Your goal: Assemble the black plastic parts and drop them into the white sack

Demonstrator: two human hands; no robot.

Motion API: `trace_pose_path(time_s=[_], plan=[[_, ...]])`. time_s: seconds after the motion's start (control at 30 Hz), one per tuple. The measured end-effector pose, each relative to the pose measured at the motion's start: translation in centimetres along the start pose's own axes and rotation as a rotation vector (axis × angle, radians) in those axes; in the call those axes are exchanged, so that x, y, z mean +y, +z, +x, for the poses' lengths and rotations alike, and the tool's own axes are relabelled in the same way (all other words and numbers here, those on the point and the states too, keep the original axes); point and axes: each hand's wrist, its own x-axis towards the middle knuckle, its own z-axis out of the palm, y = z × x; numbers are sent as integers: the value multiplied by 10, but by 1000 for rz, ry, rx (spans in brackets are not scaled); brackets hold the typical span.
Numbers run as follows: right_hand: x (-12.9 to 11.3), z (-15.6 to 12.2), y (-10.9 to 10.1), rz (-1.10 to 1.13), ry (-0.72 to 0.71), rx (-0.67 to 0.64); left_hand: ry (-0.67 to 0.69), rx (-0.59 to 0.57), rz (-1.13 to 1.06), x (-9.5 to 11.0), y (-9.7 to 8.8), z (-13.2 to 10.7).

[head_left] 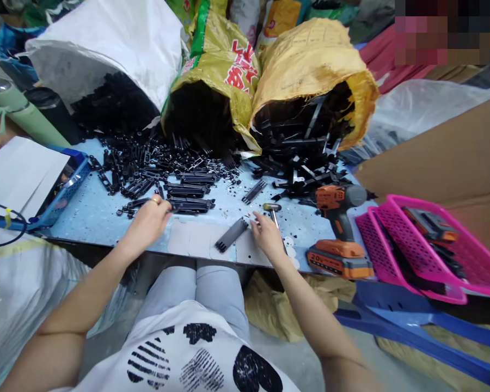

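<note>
1. Sacks, cloth and a big cardboard sheet crowd the room behind a pale blue desk, at which the person sits.
2. 3 open sacks lie on their sides at the far edge of the desk: a white sack, a green-yellow sack and a yellow sack. They spill loose black parts over the surface.
3. Pink baskets sit at the right and a blue basket at the left. An orange drill stands near the right hand.
4. Only a few long black bars lie in neat rows in the middle, and the loose heaps are much larger. I judge that a small part of the work is done and most remains.
5. Left hand: palm down, fingers curled, touching the left end of the nearest bar. I cannot tell if it grips the bar.
6. Right hand: half open, palm down, holding nothing that I can see. A black toothed strip lies just beside it, between both hands.
7. A small metal-headed tool lies just beyond the fingers of the right hand.
</note>
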Motion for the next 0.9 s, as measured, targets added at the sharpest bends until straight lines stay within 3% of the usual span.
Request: trace_pose_path(time_s=[0.1,0.17,0.27,0.33,0.43,0.53,0.9], plan=[[-33,6,14,-117,252,-61,150,-156,57,44,20,-10],[-49,8,21,-56,254,-76,229,-226,54,60,45,-12],[-58,3,25,369,104,-84,233,-186,-46,59,76,-15],[-62,-3,26,760,70,-168,198,-107,-241,54,85,-19],[-75,-13,28,1161,168,-283,161,1,-602,56,84,-21],[-88,-16,29,1302,182,-287,131,74,-752,67,75,-20],[-67,-3,16,1104,-144,-250,137,120,-600,82,56,-23]])
